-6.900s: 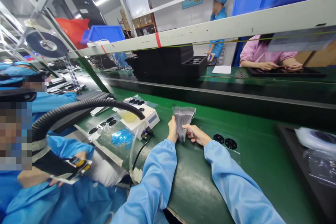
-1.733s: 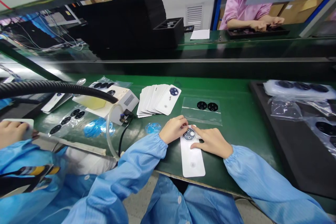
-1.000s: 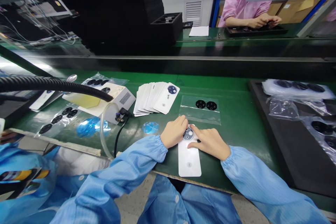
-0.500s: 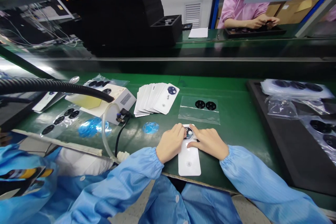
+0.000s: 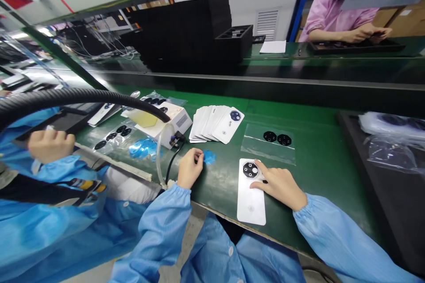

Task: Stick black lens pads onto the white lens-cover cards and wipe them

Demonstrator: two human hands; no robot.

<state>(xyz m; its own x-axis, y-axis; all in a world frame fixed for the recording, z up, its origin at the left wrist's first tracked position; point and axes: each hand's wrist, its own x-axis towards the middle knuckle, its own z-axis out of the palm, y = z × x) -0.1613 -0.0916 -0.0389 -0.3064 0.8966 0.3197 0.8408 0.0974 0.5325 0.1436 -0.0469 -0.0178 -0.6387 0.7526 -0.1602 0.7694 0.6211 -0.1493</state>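
A white phone back cover lies flat on the green belt in front of me, with a black round camera ring at its top. My right hand rests on the cover, fingers stretched out and its index fingertip at the ring's right edge. My left hand is off to the left with its fingers curled, pinching the edge of a small blue film that touches the belt.
A fanned stack of white covers and a clear bag with two black rings lie behind. A white box device and black hose stand left, beside a co-worker's hand. A black tray with bags is right.
My left hand has left the cover and moved left to the blue film. The ring, bluish-grey before, now looks black. My right hand stays on the cover.
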